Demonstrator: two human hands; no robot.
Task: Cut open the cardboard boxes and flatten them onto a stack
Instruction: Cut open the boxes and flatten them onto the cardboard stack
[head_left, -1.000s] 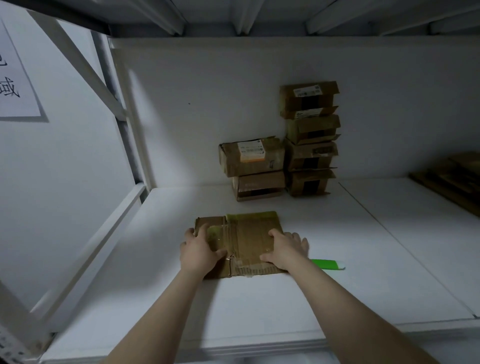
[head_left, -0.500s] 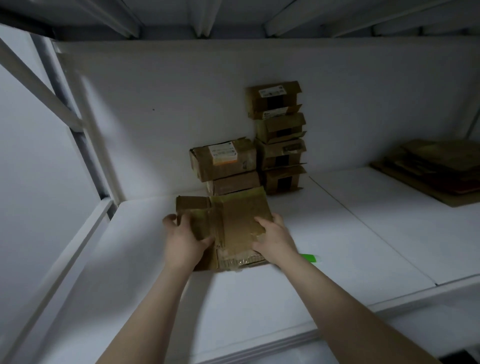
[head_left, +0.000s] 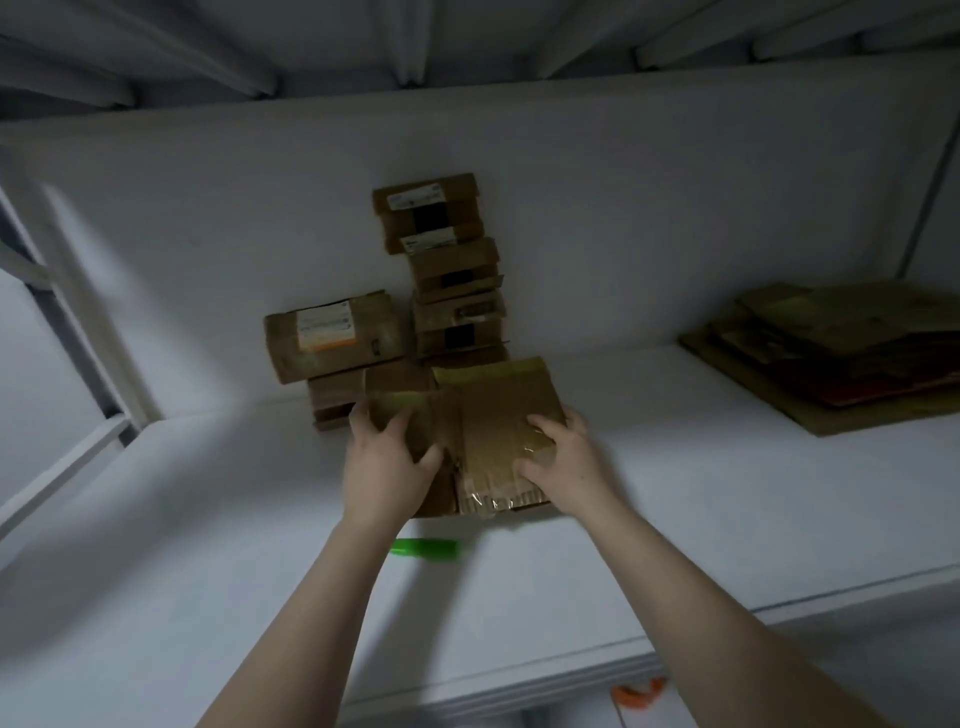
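A flattened cardboard box (head_left: 488, 431) with tape across it is held just above the white shelf (head_left: 675, 519). My left hand (head_left: 387, 467) grips its left edge, thumb on top. Its right edge is gripped by my right hand (head_left: 563, 460). A green cutter (head_left: 426, 549) lies on the shelf below the box, between my forearms. At the far right a stack of flattened cardboard (head_left: 841, 353) lies on the shelf.
Several closed cardboard boxes (head_left: 441, 270) are piled against the back wall, with a labelled one (head_left: 332, 335) to their left. A white frame post (head_left: 78, 312) stands at the left. Something orange (head_left: 636, 693) shows under the shelf's front edge.
The flattened box has come up off the shelf in both hands and shifted right of the cutter. The view has swung right, bringing the flat stack further in.
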